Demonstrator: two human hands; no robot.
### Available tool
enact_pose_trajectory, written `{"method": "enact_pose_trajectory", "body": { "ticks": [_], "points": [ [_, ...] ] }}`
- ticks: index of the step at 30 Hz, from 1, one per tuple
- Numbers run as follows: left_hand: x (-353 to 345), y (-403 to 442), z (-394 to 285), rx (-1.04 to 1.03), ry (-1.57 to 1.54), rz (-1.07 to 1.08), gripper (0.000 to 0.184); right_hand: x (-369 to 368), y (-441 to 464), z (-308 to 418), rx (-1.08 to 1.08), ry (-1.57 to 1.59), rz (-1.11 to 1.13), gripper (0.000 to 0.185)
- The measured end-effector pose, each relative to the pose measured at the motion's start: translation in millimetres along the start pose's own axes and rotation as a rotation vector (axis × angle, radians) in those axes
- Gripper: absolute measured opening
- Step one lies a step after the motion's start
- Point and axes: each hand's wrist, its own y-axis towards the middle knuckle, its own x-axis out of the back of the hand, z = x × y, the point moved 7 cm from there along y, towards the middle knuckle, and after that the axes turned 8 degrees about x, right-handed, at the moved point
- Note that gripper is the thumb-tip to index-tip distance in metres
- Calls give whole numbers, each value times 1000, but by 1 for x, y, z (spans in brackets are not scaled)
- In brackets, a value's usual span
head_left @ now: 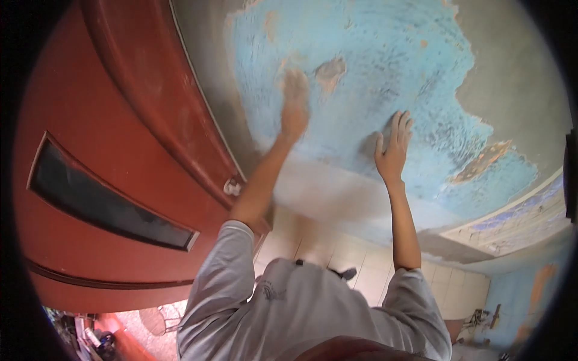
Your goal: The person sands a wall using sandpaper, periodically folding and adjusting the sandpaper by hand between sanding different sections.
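My left hand (295, 105) is raised in front of the wall (367, 36) and smeared by motion, so its fingers and anything in them cannot be made out. The wall has worn light blue paint with scratch marks, and grey plaster shows around it. My right hand (394, 147) rests on or very close to the blue paint, fingers stretched out and dusty at the tips, a shadow beside it. To the right of my left hand is a bare patch (331, 69) where the paint has come off.
A red door (120, 198) with a dark glass panel (102, 195) and a knob (232, 186) stands at the left. Pale floor tiles (367, 259) lie below. A bare orange-brown patch (481, 162) and a patterned panel (518, 219) are on the right.
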Motion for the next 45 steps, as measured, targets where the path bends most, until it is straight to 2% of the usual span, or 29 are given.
{"method": "enact_pose_trajectory", "body": {
  "ticks": [2,4,5,7,9,11,12,13,14,15,16,17,19,20,22,23,24,25,26,28,32,34,35,37,38,40,41,43,45],
  "points": [
    [-33,-107,14,31,-22,172,65,-20,-40,14,-9,11,98,75],
    [-45,-204,21,263,-251,500,50,-54,-92,28,20,299,321,72],
    [-54,-252,20,436,-238,712,43,-71,-129,28,-33,416,372,68],
    [-40,-309,1,615,-228,939,37,-86,-188,40,-105,547,508,57],
    [4,-311,-43,520,-593,892,34,-89,-233,54,-153,564,615,49],
    [11,-338,-43,561,-594,986,35,-100,-287,54,-549,788,735,45],
    [12,-350,-43,582,-587,1056,37,-95,-297,57,-575,785,741,45],
    [15,-357,-42,593,-595,1074,37,-89,-303,59,-576,746,732,35],
    [14,-368,-37,709,-603,1155,37,-84,-308,59,-573,707,722,26],
    [13,-377,-37,822,-606,1234,37,-84,-318,58,-591,703,725,26],
    [15,-380,-42,827,-611,1251,37,-83,-332,50,-784,747,627,23],
    [17,-380,-47,917,-788,1180,36,-81,-347,42,-975,785,522,20],
    [24,-373,-58,1093,-1130,1005,38,-73,-350,43,-1040,849,434,19],
    [23,-372,-67,1100,-1131,1019,38,-70,-350,42,-1085,917,343,19],
    [21,-370,-77,1182,-1166,899,43,-65,-343,47,-1135,955,343,20],
    [18,-378,-72,1188,-1162,911,43,-63,-334,51,-1039,947,396,19],
    [14,-380,-67,1098,-1065,970,45,-62,-327,56,-942,938,446,19],
    [10,-380,-61,1000,-970,1023,47,-61,-325,54,-949,938,437,19],
    [9,-384,-56,995,-969,1035,47,-58,-324,51,-966,926,426,19],
    [15,-377,-57,930,-727,1232,53,-58,-328,41,-991,911,409,19],
    [11,-380,-49,978,-721,1225,58,-68,-335,37,-997,937,473,16],
    [17,-355,-63,1246,-1151,939,58,-71,-334,37,-1155,962,291,24],
    [18,-352,-71,1249,-1149,940,58,-74,-332,42,-1158,962,292,24],
    [18,-348,-84,1403,-1466,680,59,-82,-333,53,-1329,1107,158,13],
    [16,-352,-85,1409,-1462,675,59,-86,-334,57,-1333,1109,164,13],
    [10,-357,-86,1281,-1436,730,52,-100,-350,63,-1564,1274,64,14],
    [7,-363,-85,1286,-1430,724,52,-103,-354,64,-1567,1278,72,14],
    [4,-367,-82,1160,-1213,738,34,-113,-356,71,-1571,1396,167,16],
    [-1,-370,-72,1166,-1082,722,28,-115,-351,68,-1554,1368,236,17]
  ]
}}
